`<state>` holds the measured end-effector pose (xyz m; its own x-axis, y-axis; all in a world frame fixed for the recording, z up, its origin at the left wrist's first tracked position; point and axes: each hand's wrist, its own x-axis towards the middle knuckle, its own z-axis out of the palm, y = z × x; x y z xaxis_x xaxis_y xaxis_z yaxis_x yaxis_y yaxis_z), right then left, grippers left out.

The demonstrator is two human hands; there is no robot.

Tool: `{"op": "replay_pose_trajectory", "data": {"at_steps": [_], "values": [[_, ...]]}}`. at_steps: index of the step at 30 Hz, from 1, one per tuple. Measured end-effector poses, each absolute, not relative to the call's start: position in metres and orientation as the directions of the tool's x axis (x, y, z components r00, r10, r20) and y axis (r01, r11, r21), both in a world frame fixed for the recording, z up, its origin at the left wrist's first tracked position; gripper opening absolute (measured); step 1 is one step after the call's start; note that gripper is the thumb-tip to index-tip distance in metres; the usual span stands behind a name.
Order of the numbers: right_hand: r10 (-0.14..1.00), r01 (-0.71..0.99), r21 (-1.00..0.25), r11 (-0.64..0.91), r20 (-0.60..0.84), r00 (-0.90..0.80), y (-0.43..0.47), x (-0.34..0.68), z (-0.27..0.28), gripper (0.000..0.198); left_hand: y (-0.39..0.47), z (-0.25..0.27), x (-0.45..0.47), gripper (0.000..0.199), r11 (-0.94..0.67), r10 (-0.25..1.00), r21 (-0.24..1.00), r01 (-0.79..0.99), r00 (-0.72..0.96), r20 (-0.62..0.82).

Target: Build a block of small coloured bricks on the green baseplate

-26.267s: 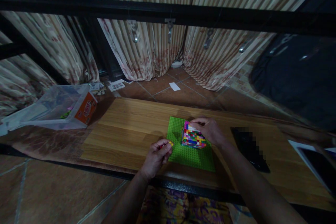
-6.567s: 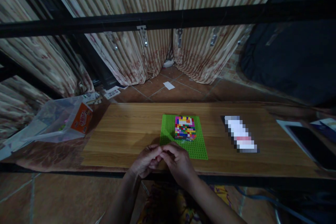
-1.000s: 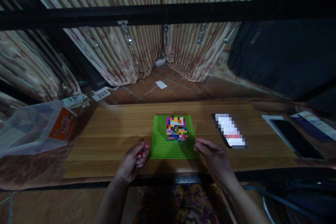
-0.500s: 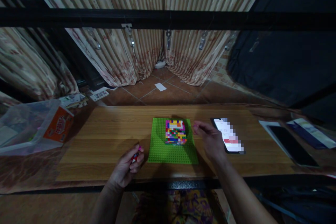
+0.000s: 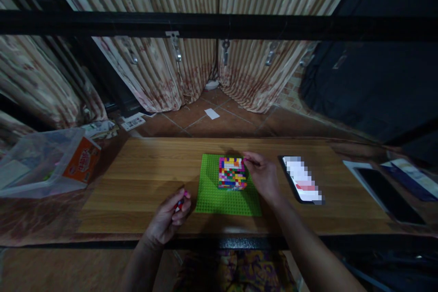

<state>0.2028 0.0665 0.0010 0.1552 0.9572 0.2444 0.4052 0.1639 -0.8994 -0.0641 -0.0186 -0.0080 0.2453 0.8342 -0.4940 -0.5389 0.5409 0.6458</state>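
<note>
A block of many-coloured toy bricks [image 5: 232, 177] stands on a green studded baseplate [image 5: 226, 206]. My right hand [image 5: 264, 174] reaches in from the right, its fingertips pinched on a small pink toy brick [image 5: 245, 160] at the block's upper right edge. Whether that brick touches the block cannot be told. Left of the baseplate, over the wood, my left hand [image 5: 168, 215] is curled around several small toy bricks [image 5: 179, 205], red, white and dark ones, with a pink one near the fingertips.
A lit phone [image 5: 301, 179] lies right of the baseplate on the wooden table [image 5: 143, 164]. Farther right is a dark tablet-like slab [image 5: 390, 195] beside papers. At the left stands a clear plastic bin [image 5: 37, 187] with an orange label.
My right hand has moved left, from beside the baseplate to the top right of the brick block. My left hand stays nearly where it was. The whole view has shifted slightly.
</note>
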Motion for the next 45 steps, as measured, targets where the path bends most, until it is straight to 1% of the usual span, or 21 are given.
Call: {"op": "replay_pose_trajectory", "data": {"at_steps": [4,8,15,19,24,28,33,37,43,45], "values": [[0.955,0.474,-0.858,0.200,0.278,0.101,0.068,0.204,0.003,0.027,-0.019,-0.006,-0.063,0.022,0.533,0.839,0.651,-0.541,0.239,-0.488],[0.958,0.463,-0.863,0.203,0.272,0.086,0.069,0.204,0.005,0.028,-0.019,-0.008,-0.064,0.022,0.541,0.835,0.647,-0.537,0.248,-0.492],[0.970,0.316,-0.934,0.165,0.212,0.119,0.072,0.205,0.003,0.023,-0.018,-0.009,-0.064,0.022,0.546,0.832,0.643,-0.538,0.253,-0.494],[0.977,0.211,-0.968,0.133,0.164,0.136,0.073,0.204,0.002,0.026,-0.018,-0.008,-0.064,0.021,0.544,0.833,0.644,-0.538,0.253,-0.493],[0.981,0.141,-0.988,0.063,0.087,0.172,0.075,0.201,0.006,0.029,-0.018,-0.011,-0.065,0.023,0.537,0.839,0.647,-0.541,0.263,-0.477],[0.989,0.070,-0.997,0.021,0.031,0.146,0.076,0.201,0.007,0.031,-0.017,-0.012,-0.065,0.023,0.540,0.838,0.648,-0.537,0.276,-0.470],[0.992,0.123,-0.992,0.007,0.023,0.127,0.076,0.204,0.007,0.029,-0.017,-0.012,-0.065,0.023,0.542,0.837,0.646,-0.538,0.277,-0.472],[0.991,0.111,-0.993,0.032,0.046,0.122,0.077,0.205,0.004,0.029,-0.018,-0.012,-0.065,0.023,0.536,0.841,0.657,-0.530,0.272,-0.467],[0.992,0.123,-0.992,0.026,0.041,0.121,0.078,0.205,0.003,0.031,-0.019,-0.008,-0.060,0.026,0.518,0.854,0.702,-0.488,0.254,-0.454],[0.988,0.124,-0.991,0.046,0.064,0.143,0.076,0.204,0.002,0.033,-0.019,-0.007,-0.059,0.027,0.510,0.859,0.717,-0.475,0.245,-0.449]]}}
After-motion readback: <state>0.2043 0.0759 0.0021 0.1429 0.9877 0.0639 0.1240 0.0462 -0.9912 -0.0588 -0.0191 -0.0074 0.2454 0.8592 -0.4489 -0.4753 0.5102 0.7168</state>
